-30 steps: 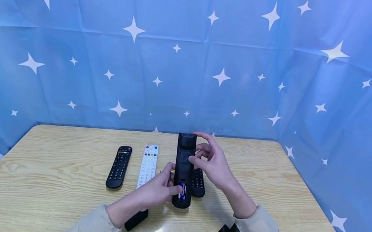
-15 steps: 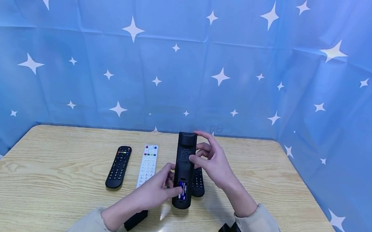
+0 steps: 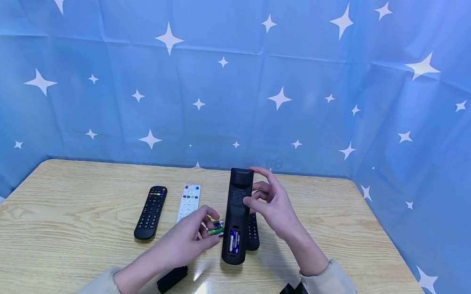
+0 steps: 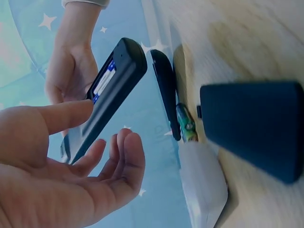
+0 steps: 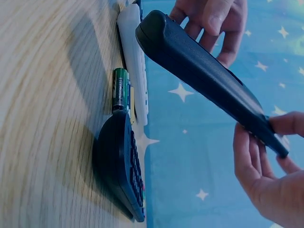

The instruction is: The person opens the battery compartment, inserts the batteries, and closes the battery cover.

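My right hand (image 3: 274, 207) holds a black remote control (image 3: 237, 213) upright above the table, with the thumb on its back and fingers along its far edge. The remote's back faces me, and blue batteries (image 3: 234, 241) lie in its uncovered battery compartment. Just left of the remote is my left hand (image 3: 181, 241); its fingers are loosely bent, with nothing gripped. In the left wrist view the left hand (image 4: 71, 166) has its thumb tip close to the remote (image 4: 109, 95); whether they touch cannot be told. Green batteries (image 5: 120, 90) rest on the table beyond the left fingertips.
A black remote (image 3: 150, 212) and a white remote (image 3: 189, 201) lie to the left, buttons up. Another black remote (image 3: 253, 231) is partly hidden behind the held one. A black battery cover (image 3: 172, 279) sits near the front of the wooden table (image 3: 60, 243). Starry blue cloth (image 3: 240, 95) stands behind.
My left hand has drawn back left from the remote, its thumb coming off the batteries and uncovering them. The green batteries now show. The held remote has shifted slightly right.
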A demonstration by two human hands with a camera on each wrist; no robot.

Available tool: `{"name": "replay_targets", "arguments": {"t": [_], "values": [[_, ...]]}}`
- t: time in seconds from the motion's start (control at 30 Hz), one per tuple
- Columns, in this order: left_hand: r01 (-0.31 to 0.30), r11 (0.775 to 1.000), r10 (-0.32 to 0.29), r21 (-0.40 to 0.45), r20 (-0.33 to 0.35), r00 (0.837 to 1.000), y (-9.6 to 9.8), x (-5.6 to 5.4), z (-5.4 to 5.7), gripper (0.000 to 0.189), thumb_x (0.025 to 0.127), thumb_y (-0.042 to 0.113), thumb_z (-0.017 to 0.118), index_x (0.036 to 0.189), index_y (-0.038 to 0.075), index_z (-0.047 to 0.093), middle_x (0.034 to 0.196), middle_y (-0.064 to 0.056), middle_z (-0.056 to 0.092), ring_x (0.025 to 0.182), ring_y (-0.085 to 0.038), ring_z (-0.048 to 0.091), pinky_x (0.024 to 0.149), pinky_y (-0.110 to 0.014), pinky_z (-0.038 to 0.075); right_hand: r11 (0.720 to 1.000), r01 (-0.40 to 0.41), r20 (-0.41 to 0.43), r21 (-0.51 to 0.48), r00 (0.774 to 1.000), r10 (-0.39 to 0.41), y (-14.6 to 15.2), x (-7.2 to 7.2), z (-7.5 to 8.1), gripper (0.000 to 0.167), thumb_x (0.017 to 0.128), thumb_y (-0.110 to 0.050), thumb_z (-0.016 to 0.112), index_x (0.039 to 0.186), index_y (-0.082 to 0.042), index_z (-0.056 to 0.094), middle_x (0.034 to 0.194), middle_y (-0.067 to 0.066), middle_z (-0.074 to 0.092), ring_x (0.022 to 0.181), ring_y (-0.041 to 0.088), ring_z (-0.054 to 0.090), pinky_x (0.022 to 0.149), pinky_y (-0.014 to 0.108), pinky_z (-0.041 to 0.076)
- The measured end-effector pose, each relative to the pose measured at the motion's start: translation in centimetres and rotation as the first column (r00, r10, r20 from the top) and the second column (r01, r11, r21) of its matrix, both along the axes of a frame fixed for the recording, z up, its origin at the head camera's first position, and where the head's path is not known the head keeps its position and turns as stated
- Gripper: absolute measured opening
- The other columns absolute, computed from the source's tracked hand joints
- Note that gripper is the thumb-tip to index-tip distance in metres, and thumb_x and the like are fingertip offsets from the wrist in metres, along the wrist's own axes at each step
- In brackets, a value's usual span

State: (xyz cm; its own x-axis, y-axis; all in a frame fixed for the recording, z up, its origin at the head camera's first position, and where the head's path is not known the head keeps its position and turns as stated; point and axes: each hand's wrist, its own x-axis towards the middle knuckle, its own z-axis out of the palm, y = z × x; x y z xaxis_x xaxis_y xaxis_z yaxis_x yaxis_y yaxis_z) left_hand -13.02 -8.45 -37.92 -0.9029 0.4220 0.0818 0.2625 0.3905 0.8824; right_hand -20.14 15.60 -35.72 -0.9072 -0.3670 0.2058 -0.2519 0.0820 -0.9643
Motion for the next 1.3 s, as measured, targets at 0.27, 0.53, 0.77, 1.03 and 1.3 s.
{"name": "replay_targets", "arguments": {"t": [0.27, 0.53, 0.77, 1.03, 1.3], "values": [[0.021, 0.976, -0.048, -0.219, -0.118, 0.992, -1.0, 0.8, 0.4, 0.016, 0.099, 0.019, 0.07, 0.109, 0.009, 0.062, 0.091, 0.004, 0.057, 0.073, -0.01, 0.054, 0.064, -0.028, 0.049, 1.0, 0.02, -0.002, 0.019, 1.0, -0.02, 0.4, -0.1, -0.1, 0.068, 0.093, 0.001, 0.068, 0.153, -0.017, 0.042, 0.114, 0.021, 0.062, 0.085, 0.025, 0.065, 0.072, 0.042, 0.06], [0.073, 0.909, -0.128, -0.41, -0.108, 0.986, -2.0, 1.9, 0.7, 0.016, 0.096, 0.021, 0.073, 0.102, 0.011, 0.064, 0.086, 0.005, 0.055, 0.072, -0.011, 0.051, 0.062, -0.029, 0.045, 1.0, 0.027, 0.0, 0.015, 1.0, -0.027, 0.7, -0.2, -0.3, 0.068, 0.092, 0.002, 0.069, 0.153, -0.017, 0.043, 0.114, 0.022, 0.061, 0.085, 0.024, 0.065, 0.072, 0.041, 0.06], [0.074, 0.83, -0.14, -0.552, -0.077, 0.987, -2.5, 2.6, 0.6, 0.02, 0.092, 0.023, 0.077, 0.101, 0.009, 0.066, 0.08, 0.007, 0.052, 0.065, -0.009, 0.046, 0.058, -0.028, 0.042, 0.999, 0.032, 0.006, 0.013, 0.999, -0.032, 0.9, -0.1, -0.4, 0.068, 0.092, 0.003, 0.068, 0.152, -0.016, 0.043, 0.11, 0.017, 0.061, 0.085, 0.023, 0.065, 0.074, 0.051, 0.06], [0.05, 0.766, -0.115, -0.641, -0.06, 0.992, -2.7, 2.8, 1.1, 0.02, 0.089, 0.023, 0.081, 0.098, 0.011, 0.068, 0.085, 0.003, 0.059, 0.068, -0.013, 0.048, 0.057, -0.031, 0.043, 0.999, 0.038, 0.011, 0.02, 0.999, -0.038, 1.0, -0.1, -0.4, 0.068, 0.092, 0.002, 0.068, 0.153, -0.017, 0.043, 0.112, 0.018, 0.06, 0.087, 0.024, 0.065, 0.074, 0.046, 0.06], [0.04, 0.709, -0.123, -0.704, -0.067, 0.99, -3.0, 3.0, 1.0, 0.022, 0.084, 0.023, 0.085, 0.099, 0.015, 0.072, 0.086, 0.002, 0.062, 0.068, -0.013, 0.048, 0.057, -0.032, 0.043, 0.999, 0.038, 0.013, 0.023, 0.999, -0.038, 1.0, -0.1, -0.4, 0.069, 0.092, 0.003, 0.068, 0.153, -0.017, 0.043, 0.112, 0.018, 0.061, 0.086, 0.024, 0.065, 0.073, 0.043, 0.061]]}}
